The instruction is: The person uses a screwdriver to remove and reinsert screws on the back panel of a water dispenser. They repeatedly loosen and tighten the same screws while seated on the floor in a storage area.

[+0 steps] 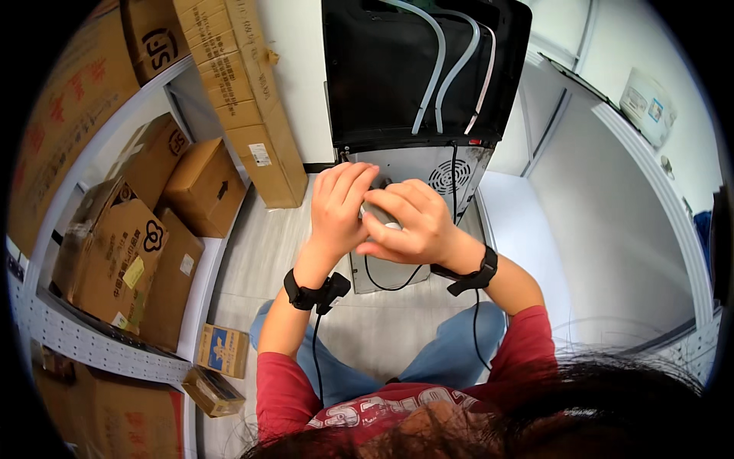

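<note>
The hands are brought together near the centre of the frame. A small rounded grey object (381,213) with a whitish part is held between them, largely covered by the fingers; its kind cannot be told. It is clasped by the bent fingers and thumb of the right hand (413,222). The left hand (336,208) is pressed close on its other side, but whether it is closed on the object cannot be told, since its palm side is hidden. A black strap is worn on each wrist.

Behind the hands, a tall appliance (355,84) is seen at the upper centre, its black panel crossed by pale tubes (434,57) and its grey lower part pierced by a round vent (449,177). Cardboard boxes are stacked on shelving at the left, and a long carton (267,153) is stood beside the appliance.
</note>
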Action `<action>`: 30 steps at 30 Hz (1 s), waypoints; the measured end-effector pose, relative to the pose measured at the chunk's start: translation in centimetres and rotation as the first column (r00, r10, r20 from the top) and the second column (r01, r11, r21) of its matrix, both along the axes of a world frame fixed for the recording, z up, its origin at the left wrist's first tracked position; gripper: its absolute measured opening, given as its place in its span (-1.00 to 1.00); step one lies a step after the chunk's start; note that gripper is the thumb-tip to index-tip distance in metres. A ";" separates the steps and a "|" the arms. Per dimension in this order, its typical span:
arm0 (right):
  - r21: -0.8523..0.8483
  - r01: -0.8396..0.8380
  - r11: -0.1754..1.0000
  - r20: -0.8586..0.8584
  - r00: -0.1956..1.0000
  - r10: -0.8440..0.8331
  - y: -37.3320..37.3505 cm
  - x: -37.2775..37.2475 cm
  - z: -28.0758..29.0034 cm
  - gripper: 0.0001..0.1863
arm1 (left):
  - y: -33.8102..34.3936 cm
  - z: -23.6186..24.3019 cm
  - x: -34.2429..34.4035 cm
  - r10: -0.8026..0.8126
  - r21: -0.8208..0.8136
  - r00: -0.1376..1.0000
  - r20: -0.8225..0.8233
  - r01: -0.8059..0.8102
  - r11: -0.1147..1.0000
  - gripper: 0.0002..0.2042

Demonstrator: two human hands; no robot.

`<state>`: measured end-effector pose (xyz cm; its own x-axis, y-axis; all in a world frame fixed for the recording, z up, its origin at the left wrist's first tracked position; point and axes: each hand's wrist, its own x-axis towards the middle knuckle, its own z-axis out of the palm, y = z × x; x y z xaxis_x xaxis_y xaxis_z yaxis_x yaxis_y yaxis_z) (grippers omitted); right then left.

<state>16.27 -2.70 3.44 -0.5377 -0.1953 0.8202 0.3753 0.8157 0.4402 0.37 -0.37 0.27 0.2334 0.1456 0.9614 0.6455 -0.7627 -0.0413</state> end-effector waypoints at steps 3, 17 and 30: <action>-0.098 0.169 0.981 -0.069 0.982 -0.176 -1.3 0.6 -0.1 -0.66 | -0.6 -0.3 1.0 0.065 -0.029 0.991 0.115 -0.062 0.998 -0.57; -0.130 0.200 0.971 0.077 0.979 -0.191 -2.2 0.3 -0.2 -0.73 | 1.2 -2.9 0.5 -0.100 0.152 0.983 0.154 0.077 0.985 -0.63; -0.263 0.275 0.925 0.037 0.961 -0.275 -2.8 0.7 -0.9 -0.67 | 0.1 -1.7 1.6 -0.030 0.023 0.987 0.156 0.027 0.999 -0.60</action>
